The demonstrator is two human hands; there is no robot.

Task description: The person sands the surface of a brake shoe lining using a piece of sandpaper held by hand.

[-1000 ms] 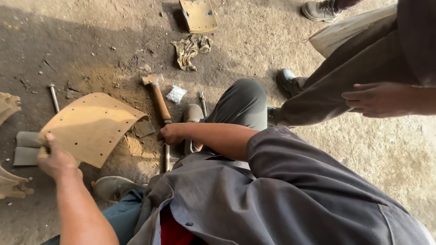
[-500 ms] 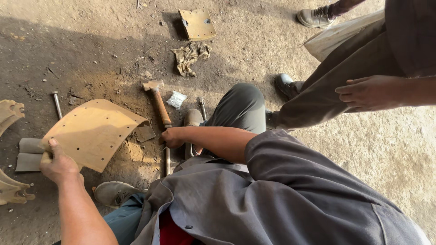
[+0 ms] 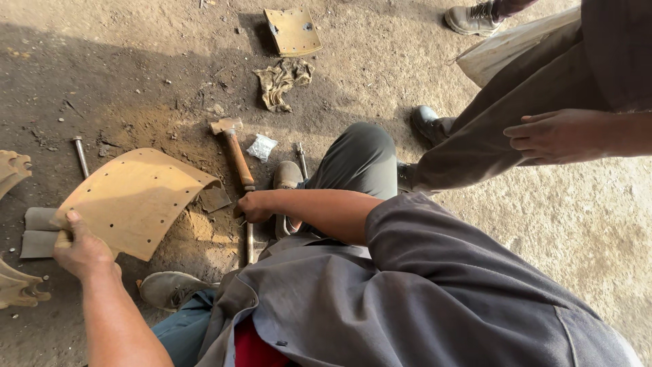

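- Lining (image 3: 132,200), a curved tan sheet dotted with small holes, sits on the dirt floor (image 3: 136,75) at left, arched up with its far edge resting on the ground.
- Left hand (image 3: 80,246) is pinching the near corner of the lining, thumb on top and fingers tucked underneath.
- Right hand (image 3: 255,206) is curled around the lower end of the hammer (image 3: 234,151) handle; the grip looks clenched, though the fingers are mostly hidden from this angle.
- Hammer lies flat on the floor, head pointing away, wooden handle running back toward the hand.
- Small white packet (image 3: 261,146) is just beside the hammer, right of the handle.
- Thin metal rod (image 3: 249,241) runs along the ground below the right hand.
- Bolt (image 3: 81,155) lies on the dirt, up left of the lining.
- Grey block (image 3: 37,232) is partly under the lining's near edge.
- Rag (image 3: 282,81) is crumpled farther out, with a metal plate (image 3: 293,30) just past it.
- Another person stands at right, their hand (image 3: 557,136) hanging loose by dark trousers, well apart from the hammer.
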